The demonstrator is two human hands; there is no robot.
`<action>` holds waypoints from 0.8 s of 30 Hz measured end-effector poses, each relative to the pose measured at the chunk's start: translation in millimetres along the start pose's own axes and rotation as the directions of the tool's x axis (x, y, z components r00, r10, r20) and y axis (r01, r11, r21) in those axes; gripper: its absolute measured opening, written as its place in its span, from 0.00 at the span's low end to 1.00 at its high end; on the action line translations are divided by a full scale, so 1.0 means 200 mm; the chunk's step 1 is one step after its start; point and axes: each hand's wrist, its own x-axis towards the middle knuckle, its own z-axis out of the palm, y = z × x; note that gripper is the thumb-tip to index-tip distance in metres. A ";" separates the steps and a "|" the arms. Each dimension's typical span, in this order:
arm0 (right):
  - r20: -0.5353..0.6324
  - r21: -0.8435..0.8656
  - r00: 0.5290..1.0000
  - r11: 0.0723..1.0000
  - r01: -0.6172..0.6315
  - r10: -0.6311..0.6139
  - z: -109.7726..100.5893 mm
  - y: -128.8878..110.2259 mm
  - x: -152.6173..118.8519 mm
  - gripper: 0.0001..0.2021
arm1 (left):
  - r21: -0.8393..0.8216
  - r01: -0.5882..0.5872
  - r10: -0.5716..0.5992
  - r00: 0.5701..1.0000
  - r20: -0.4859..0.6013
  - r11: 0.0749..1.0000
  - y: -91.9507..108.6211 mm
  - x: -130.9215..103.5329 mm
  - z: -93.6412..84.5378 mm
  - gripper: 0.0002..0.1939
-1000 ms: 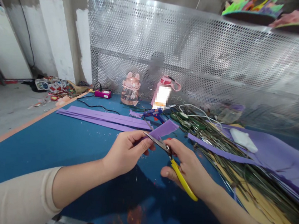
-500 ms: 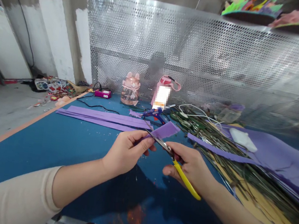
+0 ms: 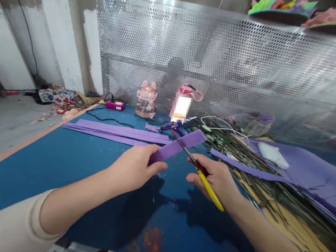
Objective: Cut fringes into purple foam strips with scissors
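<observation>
Between the thumb and fingers of my left hand (image 3: 139, 163) is a purple strip (image 3: 168, 150), its free end pointing up and to the right. My right hand (image 3: 215, 176) grips yellow-handled scissors (image 3: 209, 189). Their blades lie across the strip, close to its far end; I cannot tell whether they are cutting into it. Behind my left hand, several long purple strips (image 3: 109, 129) lie flat on the blue table (image 3: 68, 171). A blue glue gun (image 3: 175, 127) rests just beyond the held strip.
Green stems (image 3: 258, 185) and a large purple sheet (image 3: 312, 166) cover the right side. A pink bear-eared bottle (image 3: 146, 99) and a magenta power adapter (image 3: 115, 105) stand at the back, before a perforated metal panel (image 3: 224, 59).
My left hand has shifted left and back along the strip, leaving more of it exposed. The scissor blades have moved from beside my left fingertips to nearer the strip's far end.
</observation>
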 end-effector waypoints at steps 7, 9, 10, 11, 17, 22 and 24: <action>-0.102 0.025 0.994 0.999 -0.026 0.029 0.01 0.01 0.00 0.31 | 0.639 -0.367 0.456 0.889 0.028 0.676 -0.03 0.22 -0.11 0.21; -0.160 0.067 0.986 0.997 -0.039 0.050 0.00 0.03 0.00 0.31 | 0.641 -0.537 0.591 0.791 0.156 0.549 -0.02 0.29 -0.13 0.21; -0.173 0.090 0.983 0.995 -0.044 0.059 -0.01 0.03 0.00 0.30 | 0.645 -0.552 0.605 0.778 0.169 0.529 -0.01 0.30 -0.14 0.23; -0.174 0.111 0.982 0.992 -0.053 0.072 -0.01 0.04 0.00 0.29 | 0.658 -0.518 0.586 0.798 0.141 0.547 0.00 0.31 -0.14 0.25; 0.009 0.198 0.992 0.973 -0.123 0.124 -0.02 0.05 0.01 0.28 | 0.364 -0.019 0.093 0.978 -0.188 0.931 0.10 0.13 -0.05 0.31; 0.161 0.315 0.983 0.939 -0.138 0.091 -0.02 0.03 0.02 0.25 | -0.168 -0.046 0.031 0.996 -0.087 0.985 0.06 0.09 0.10 0.15; 0.203 0.304 0.977 0.945 -0.122 0.061 -0.02 0.03 0.02 0.24 | -0.349 -0.009 -0.008 0.999 -0.049 0.937 0.03 0.12 0.14 0.11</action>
